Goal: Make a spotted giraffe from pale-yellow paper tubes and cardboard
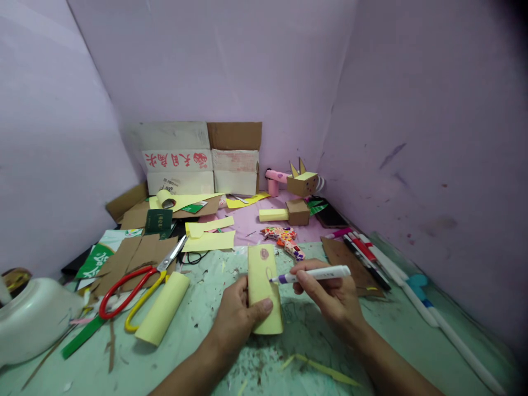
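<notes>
Left hand (pixel 239 305) clamped around pale-yellow paper-covered tube (pixel 258 280), toward the near edge of the green surface (pixel 202 311); right hand (pixel 336 297) pinching white-and-purple plastic marker (pixel 319 273), tip apparently touching the tube; firm bracing, light pressure should keep strokes clean

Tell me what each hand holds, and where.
Left hand: the yellow paper piece, by its lower half. Right hand: the white marker, near its purple end.

Yellow paper (pixel 259 286) partly hides the left hand (pixel 235 311); farther left, the frame cuts off a white pot (pixel 41 322). The right hand's (pixel 334 297) marker (pixel 328 273) bears illegibly small print.
</notes>
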The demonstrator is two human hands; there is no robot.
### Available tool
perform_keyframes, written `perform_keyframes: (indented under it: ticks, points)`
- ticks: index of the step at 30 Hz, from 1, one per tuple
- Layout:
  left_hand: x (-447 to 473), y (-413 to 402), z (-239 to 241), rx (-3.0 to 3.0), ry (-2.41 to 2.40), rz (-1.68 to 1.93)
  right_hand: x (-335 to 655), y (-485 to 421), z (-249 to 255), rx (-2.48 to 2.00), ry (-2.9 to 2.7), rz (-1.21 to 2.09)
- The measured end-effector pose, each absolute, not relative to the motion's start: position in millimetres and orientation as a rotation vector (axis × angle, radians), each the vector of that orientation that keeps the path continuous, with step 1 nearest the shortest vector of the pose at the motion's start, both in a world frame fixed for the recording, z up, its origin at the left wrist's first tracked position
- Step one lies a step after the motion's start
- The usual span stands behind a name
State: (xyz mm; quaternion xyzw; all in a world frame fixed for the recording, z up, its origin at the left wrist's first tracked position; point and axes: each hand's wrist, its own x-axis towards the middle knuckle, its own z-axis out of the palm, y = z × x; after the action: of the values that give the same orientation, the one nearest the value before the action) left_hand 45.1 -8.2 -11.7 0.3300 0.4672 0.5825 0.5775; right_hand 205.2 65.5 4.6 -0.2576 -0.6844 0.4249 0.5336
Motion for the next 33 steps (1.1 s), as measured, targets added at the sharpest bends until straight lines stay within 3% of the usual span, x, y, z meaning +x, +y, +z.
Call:
perform_keyframes:
  ticks: [33]
  points:
    - [45.4,-7.9,-14.2,0.741,1.101,1.374,206.9,67.1,9.5,-0.652,-1.619,1.027]
